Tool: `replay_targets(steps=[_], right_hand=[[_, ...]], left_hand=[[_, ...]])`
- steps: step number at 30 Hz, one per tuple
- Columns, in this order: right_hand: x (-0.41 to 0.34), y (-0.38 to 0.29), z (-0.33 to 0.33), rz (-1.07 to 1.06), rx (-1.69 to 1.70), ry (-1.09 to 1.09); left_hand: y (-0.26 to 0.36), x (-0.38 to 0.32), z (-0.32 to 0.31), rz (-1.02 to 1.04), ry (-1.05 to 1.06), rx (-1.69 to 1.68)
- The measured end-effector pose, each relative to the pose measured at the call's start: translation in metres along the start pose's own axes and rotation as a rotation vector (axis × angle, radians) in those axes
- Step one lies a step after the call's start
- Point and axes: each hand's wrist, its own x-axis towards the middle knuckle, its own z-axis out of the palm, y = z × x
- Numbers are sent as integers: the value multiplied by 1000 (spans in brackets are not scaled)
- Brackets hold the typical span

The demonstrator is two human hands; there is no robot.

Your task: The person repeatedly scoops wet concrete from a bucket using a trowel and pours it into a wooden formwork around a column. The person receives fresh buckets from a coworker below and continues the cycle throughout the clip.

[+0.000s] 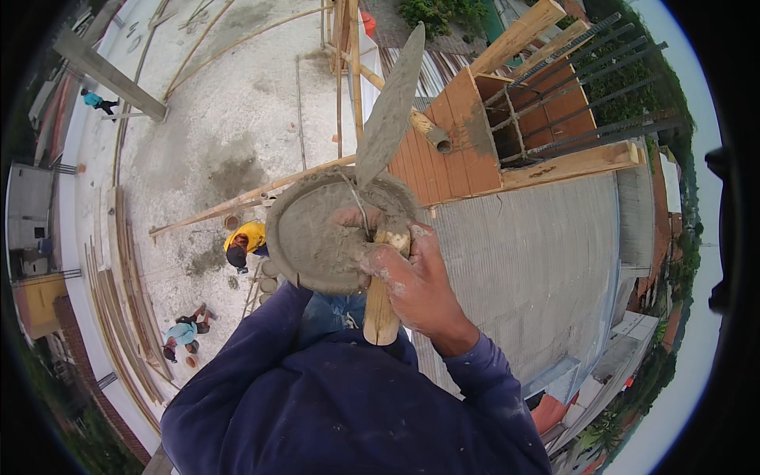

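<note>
My right hand [418, 279] grips the wooden handle [381, 314] of a trowel, its fingers smeared with grey mortar. The trowel's pointed blade [392, 107], coated in mortar, points away from me over the far rim of a bucket [274, 237]. Wet mortar [314, 225] nearly fills this bucket, which is held up in front of my body. A thin wire bail [355, 196] crosses its far side; mortar-covered fingers [356, 217] lie beside the wire, and whose hand they belong to is unclear. My left sleeve [261, 332] runs beneath the bucket, which hides my left hand.
Ahead right stands plywood column formwork [445, 142] with steel rebars [594, 77] projecting. Bamboo poles [255, 199] lean nearby. A corrugated roof [522, 255] lies to the right. Far below, on a concrete slab [202, 119], are a person in yellow [252, 237], two more people and stacked timber [119, 285].
</note>
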Motion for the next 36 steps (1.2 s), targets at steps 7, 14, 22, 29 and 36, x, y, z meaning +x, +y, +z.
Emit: replay_targets(steps=[7,14,22,29,36], right_hand=[[14,-96,-45,-94,50,134],[62,-138,-117,-69,-371,312],[122,-127,-210,-63,-581,506],[158,-124,-256,-81,-926,650],[200,-129,-288,-54,-1146,673]], left_hand=[[-55,75,113,-137,-113,83],[-88,133,180,-198,-170,112],[-131,217,230,-254,-188,137],[-150,255,277,-239,-72,221],[-159,286,341,-212,105,302]])
